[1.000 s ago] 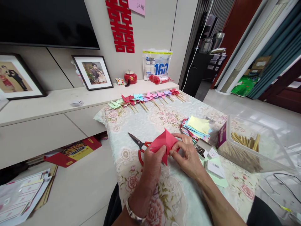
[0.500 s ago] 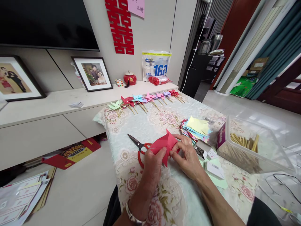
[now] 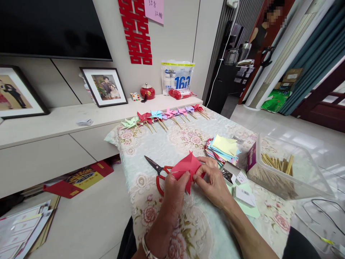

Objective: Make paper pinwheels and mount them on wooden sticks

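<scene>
Left hand and right hand pinch the folded red paper, fingertips clamped on its near edges. Just left of it lie scissors. The paper is probably light, thin and easily creased; best gripped at folds.

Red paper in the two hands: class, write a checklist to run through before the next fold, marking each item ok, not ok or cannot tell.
1. Both hands grip the red paper: left hand and right hand pinch its near edge. Ok.
2. Paper held above the floral tablecloth, not snagged. Ok.
3. Scissors lie shut, just left of the paper, blades pointing away. Ok.
4. Spare paper stack sits right of the hands. Ok.
5. Sticks are in the clear box. Ok.
6. Crease sharpness under the fingers. Cannot tell.
</scene>
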Available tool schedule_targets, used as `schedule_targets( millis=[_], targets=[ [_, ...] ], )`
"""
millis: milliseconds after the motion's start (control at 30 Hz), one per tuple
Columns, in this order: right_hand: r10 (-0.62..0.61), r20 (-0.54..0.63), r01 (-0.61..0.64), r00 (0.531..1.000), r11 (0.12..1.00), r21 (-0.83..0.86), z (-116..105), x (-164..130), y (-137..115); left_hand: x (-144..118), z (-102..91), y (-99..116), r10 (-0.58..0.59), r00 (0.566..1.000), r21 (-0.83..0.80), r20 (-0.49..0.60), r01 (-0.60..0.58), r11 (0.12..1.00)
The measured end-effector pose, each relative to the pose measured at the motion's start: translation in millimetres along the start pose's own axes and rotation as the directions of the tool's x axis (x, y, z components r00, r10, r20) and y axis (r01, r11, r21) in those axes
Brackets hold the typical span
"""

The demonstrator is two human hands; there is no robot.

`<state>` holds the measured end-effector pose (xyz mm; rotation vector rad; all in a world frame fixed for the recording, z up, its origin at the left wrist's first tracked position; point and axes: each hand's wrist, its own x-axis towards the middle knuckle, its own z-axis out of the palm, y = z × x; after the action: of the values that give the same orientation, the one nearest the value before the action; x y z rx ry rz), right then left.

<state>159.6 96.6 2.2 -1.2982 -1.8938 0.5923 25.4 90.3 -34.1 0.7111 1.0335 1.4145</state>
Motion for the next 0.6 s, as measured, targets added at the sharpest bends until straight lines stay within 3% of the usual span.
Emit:
schedule_targets(
  millis=[267,600],
  targets=[
    [0.019,-0.008,-0.019,1.0,1.0,0.02,0.0,0.2,0.4,1.5,-4.7,-6.7,0.022,1.0,0.035,0.013,-0.023,0.999],
    [0.028,-0.007,-0.028,1.0,0.998,0.055,0.1,-0.1,-0.1,1.9,-0.9,-2.5,0.015,0.999,0.076,-0.052,-0.011,0.997]
  ],
)
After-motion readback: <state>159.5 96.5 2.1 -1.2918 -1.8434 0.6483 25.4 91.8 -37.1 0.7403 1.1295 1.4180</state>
